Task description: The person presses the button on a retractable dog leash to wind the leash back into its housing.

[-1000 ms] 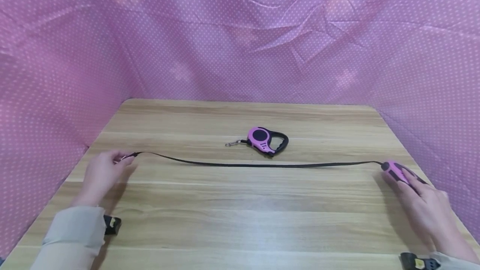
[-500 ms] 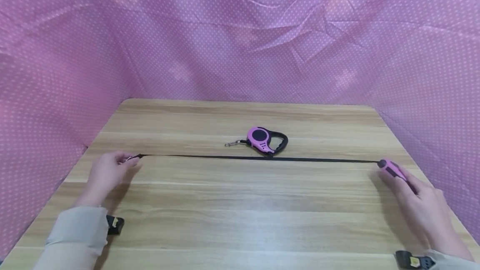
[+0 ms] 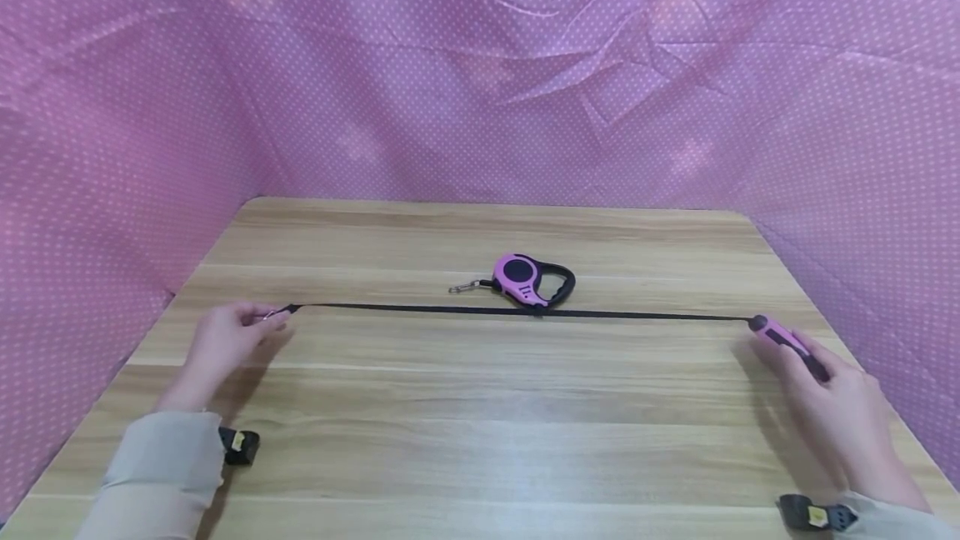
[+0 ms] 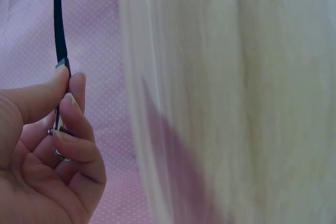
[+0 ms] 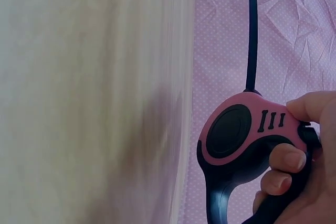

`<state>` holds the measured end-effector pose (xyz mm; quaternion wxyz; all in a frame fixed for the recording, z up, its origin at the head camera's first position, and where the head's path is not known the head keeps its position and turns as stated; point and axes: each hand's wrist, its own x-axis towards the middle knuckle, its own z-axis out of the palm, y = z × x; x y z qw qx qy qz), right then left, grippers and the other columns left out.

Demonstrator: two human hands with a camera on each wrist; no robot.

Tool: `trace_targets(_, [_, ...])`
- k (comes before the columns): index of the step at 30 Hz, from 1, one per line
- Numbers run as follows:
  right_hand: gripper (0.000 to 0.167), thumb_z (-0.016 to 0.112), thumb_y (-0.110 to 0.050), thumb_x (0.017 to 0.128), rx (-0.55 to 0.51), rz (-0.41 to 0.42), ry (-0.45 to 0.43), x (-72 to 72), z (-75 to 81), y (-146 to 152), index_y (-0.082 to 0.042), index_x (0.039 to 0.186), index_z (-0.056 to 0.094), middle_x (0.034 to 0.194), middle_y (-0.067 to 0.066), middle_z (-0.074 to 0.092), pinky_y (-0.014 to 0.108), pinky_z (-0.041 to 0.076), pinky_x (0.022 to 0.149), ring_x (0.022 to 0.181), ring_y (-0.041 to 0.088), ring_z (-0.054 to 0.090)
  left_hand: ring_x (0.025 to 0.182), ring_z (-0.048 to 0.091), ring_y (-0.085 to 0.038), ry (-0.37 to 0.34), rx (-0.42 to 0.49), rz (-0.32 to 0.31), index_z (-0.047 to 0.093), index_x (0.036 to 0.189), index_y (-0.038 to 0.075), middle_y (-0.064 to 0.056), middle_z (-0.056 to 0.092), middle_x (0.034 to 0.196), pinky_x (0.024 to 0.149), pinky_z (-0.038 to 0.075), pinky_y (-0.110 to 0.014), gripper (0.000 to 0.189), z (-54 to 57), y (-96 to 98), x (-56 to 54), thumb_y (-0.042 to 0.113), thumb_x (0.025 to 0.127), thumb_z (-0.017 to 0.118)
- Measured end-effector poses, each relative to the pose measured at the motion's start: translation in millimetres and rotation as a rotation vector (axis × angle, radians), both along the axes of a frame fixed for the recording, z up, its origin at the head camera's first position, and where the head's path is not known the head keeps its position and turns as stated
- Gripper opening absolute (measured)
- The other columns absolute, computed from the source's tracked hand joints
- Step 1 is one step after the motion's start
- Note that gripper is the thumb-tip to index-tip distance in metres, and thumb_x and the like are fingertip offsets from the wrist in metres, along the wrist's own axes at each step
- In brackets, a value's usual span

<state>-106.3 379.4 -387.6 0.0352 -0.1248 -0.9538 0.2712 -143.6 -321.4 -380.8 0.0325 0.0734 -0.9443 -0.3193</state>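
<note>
My right hand (image 3: 843, 407) grips the black handle of a pink-and-black retractable dog leash (image 5: 257, 124), fingers curled through its loop. From its nose a flat black strap (image 3: 420, 307) runs nearly straight across to the left. At the strap's far end, my left hand (image 3: 225, 344) pinches the end between thumb and fingers, and the metal clip (image 4: 60, 150) lies against the curled fingers in the left wrist view. A second pink-and-black retractable leash (image 3: 517, 271) lies on the table behind the strap, its metal clip (image 3: 463, 287) pointing left. The strap overlaps its lower edge in the head view.
The light wood-grain table (image 3: 480, 440) spans the space beneath both hands. Pink dotted cloth (image 3: 480, 90) hangs behind it and on both sides. Black wrist devices (image 3: 238, 446) sit at both cuffs.
The strap, slack and sagging a second ago, is now drawn nearly straight and sits slightly higher in view. Both hands have shifted a little inward. The second leash stays in place.
</note>
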Motion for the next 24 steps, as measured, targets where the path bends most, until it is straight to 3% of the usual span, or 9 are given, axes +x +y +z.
trace_targets(4, [0.064, 0.042, -0.05, 0.102, 0.018, -0.018, 0.084, -0.8, -1.5, -2.6, -0.011, 0.152, 0.036, 0.107, 0.034, 0.061, 0.031, 0.035, 0.048, 0.07, 0.029, 0.052, 0.085, 0.064, -0.015, -0.045, 0.054, -0.021, 0.064, 0.12, -0.005, -0.024, 0.071, 0.109, 0.069, 0.05, -0.024, 0.048, -0.3, -0.3, 0.7, 0.038, 0.099, 0.06])
trace_targets(11, [0.063, 0.043, -0.051, 0.101, -0.012, -0.076, 0.081, -5.8, -0.5, -8.6, -0.012, 0.151, 0.04, 0.125, 0.039, 0.056, 0.027, 0.034, 0.059, 0.089, 0.039, 0.054, 0.082, 0.063, -0.012, -0.096, 0.106, -0.047, 0.062, 0.121, -0.006, -0.022, 0.071, 0.108, 0.07, 0.054, -0.026, 0.05, 1.4, 0.5, 2.8, 0.039, 0.1, 0.056])
trace_targets(18, [0.064, 0.043, -0.053, 0.101, -0.075, -0.091, 0.091, -9.3, -2.1, -16.6, -0.012, 0.15, 0.042, 0.108, 0.03, 0.061, 0.03, 0.039, 0.05, 0.074, 0.025, 0.052, 0.086, 0.064, -0.013, -0.115, 0.127, -0.05, 0.06, 0.124, -0.007, -0.022, 0.071, 0.111, 0.074, 0.053, -0.025, 0.052, 0.0, 4.7, 1.4, 0.04, 0.101, 0.054])
trace_targets(24, [0.061, 0.045, -0.053, 0.1, -0.1, -0.091, 0.112, -13.3, -3.6, -24.4, -0.014, 0.148, 0.046, 0.109, 0.031, 0.064, 0.029, 0.042, 0.048, 0.072, 0.022, 0.054, 0.087, 0.064, -0.013, -0.119, 0.138, -0.049, 0.061, 0.124, -0.006, -0.022, 0.07, 0.114, 0.074, 0.053, -0.024, 0.051, -1.3, 8.2, -0.7, 0.038, 0.101, 0.055])
